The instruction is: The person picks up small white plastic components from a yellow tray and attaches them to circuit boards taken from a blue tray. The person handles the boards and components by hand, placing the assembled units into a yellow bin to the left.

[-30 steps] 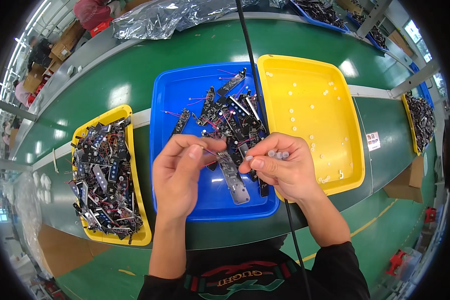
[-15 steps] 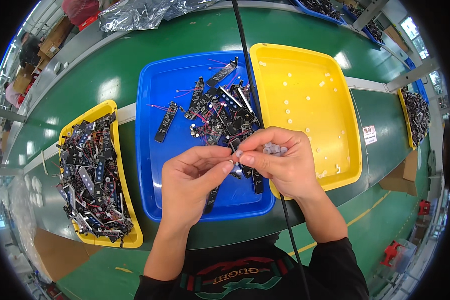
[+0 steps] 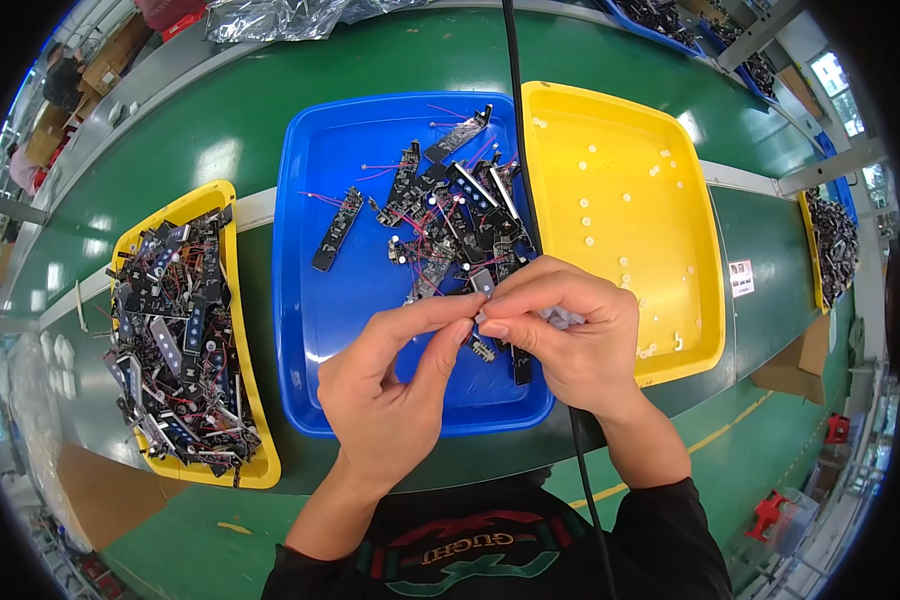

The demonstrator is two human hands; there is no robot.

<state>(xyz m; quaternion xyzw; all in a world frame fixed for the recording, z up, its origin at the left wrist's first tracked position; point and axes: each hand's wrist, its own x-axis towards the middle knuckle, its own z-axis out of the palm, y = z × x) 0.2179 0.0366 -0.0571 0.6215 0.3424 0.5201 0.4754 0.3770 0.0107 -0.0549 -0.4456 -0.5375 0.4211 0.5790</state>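
My left hand (image 3: 390, 385) and my right hand (image 3: 565, 335) meet over the near right part of a blue tray (image 3: 335, 300). Between their fingertips they pinch a narrow black circuit board (image 3: 485, 340) that hangs down edge-on. In my right fist I also hold some small pale pieces (image 3: 562, 318). Further back in the blue tray lies a loose pile of black circuit boards (image 3: 450, 215) with thin red wires. One single board (image 3: 337, 228) lies apart on the left of that pile.
A yellow tray (image 3: 670, 160) to the right holds scattered small white caps. Another yellow tray (image 3: 232, 330) at left is heaped with black boards. A black cable (image 3: 515, 120) hangs down the middle. More bins stand at far right, plastic bags at the back.
The long board that lay flat between my hands is now turned edge-on and pinched at its top. My view has shifted so the trays sit lower and nearer.
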